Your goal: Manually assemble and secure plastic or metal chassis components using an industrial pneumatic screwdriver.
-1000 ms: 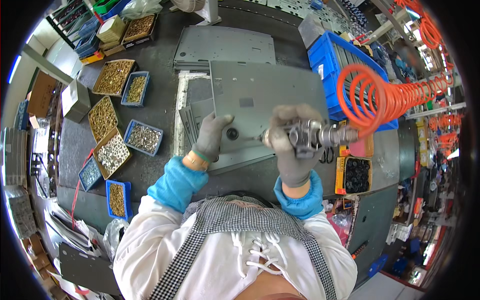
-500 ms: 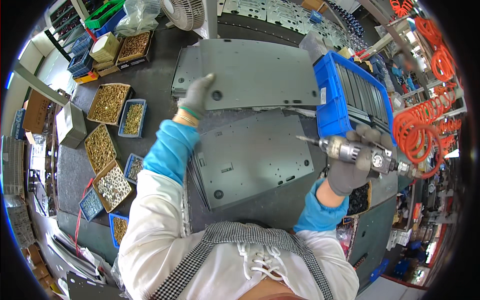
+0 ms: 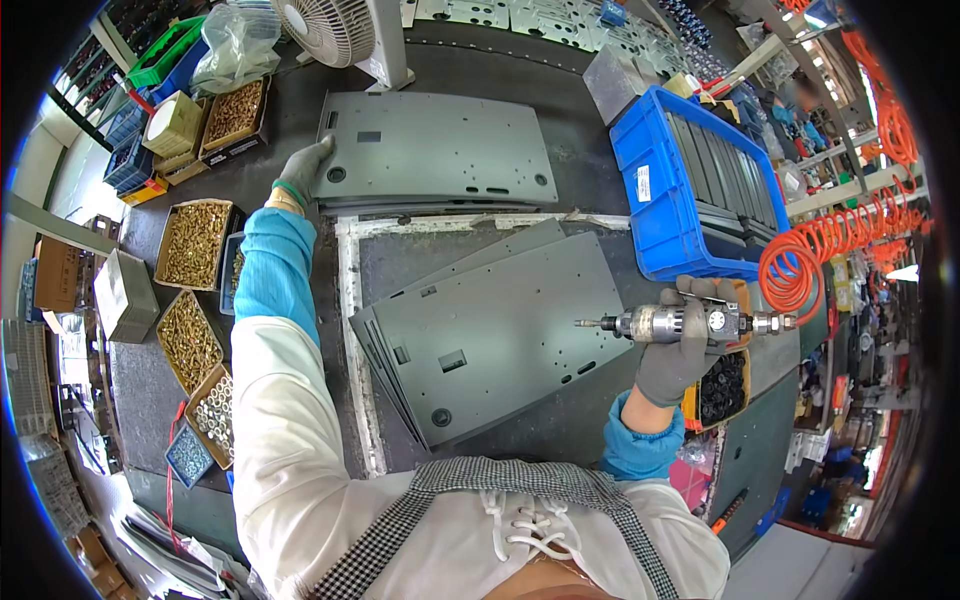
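My left hand (image 3: pixel 304 168), in a grey glove, grips the left edge of a grey metal panel (image 3: pixel 430 145) with punched holes. That panel lies on a stack at the far side of the bench. In my gloved right hand (image 3: pixel 678 358) is a pneumatic screwdriver (image 3: pixel 652 323), held level, its bit pointing left. The bit is above the right part of a nearer, tilted stack of similar metal panels (image 3: pixel 510 330). Its fanned edges show at the left.
Boxes of brass-coloured fasteners (image 3: pixel 195 245) line the bench's left side. A blue crate (image 3: pixel 640 190) with metal strips stands at the right, near a coiled orange air hose (image 3: pixel 790 275). A white fan (image 3: pixel 325 30) stands at the back. Black parts fill a box (image 3: pixel 745 395) by my right hand.
My left hand has moved left with the far panel, which now lies squared over its stack. The screwdriver has shifted slightly left and down, turning nearly level.
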Motion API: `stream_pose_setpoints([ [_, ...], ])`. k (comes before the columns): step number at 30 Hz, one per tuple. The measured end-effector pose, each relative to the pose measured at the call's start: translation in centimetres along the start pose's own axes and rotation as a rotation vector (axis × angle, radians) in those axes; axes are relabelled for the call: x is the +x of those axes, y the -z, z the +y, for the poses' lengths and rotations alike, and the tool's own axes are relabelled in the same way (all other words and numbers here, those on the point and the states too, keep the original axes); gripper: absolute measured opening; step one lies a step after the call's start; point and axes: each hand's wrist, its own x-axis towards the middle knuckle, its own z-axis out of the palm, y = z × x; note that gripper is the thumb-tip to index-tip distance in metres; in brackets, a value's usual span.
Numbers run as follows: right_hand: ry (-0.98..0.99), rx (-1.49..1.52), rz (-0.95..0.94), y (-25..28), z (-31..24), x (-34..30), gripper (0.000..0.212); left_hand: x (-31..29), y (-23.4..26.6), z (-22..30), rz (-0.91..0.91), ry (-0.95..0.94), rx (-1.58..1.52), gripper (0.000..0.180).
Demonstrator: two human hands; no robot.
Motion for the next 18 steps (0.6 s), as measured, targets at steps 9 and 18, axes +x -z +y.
stream_pose_setpoints([
  [9,-0.078,-0.068,-0.037,1.5,0.3,-1.4,0.054,-2.4,-2.5,2.8,0.487,-0.287,1.22,0.039],
  [18,-0.16,-0.09,-0.031,2.2,-0.6,-2.3,0.053,-3.4,-2.2,1.9,0.336,-0.285,1.43,0.048],
])
